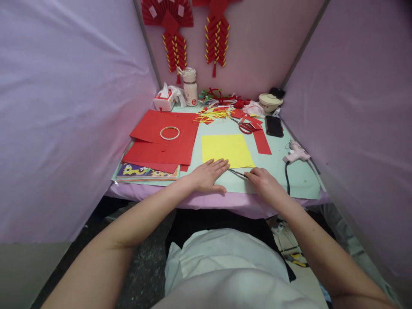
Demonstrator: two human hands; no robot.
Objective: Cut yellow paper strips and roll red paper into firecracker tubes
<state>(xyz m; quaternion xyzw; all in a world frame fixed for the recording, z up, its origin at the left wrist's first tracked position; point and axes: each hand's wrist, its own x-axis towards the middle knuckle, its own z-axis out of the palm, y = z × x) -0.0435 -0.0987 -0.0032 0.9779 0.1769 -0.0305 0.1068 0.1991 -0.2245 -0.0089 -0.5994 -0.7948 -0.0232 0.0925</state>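
By the near edge of the bench (231, 199), the left hand (210, 176) is spread flat, its fingertips on the near edge of the yellow paper (226, 150); the right hand (264, 182) pinches a thin dark tool (237, 173) just below that paper; bare room runs right to the glue gun (296, 153); red sheets (183, 150) fill the left side; scissors (246, 127) and yellow strips (215, 114) lie farther back; the bottle (190, 89) stands by the far edge.

"How's the left hand (210, 176)?"
"Flat over the near-left corner of the yellow sheet (225, 148) — fingers extended, thumb spread."
"And the right hand (264, 181)?"
"Fingers curled, by its near-right corner — both forearms (154, 204) angle inward."
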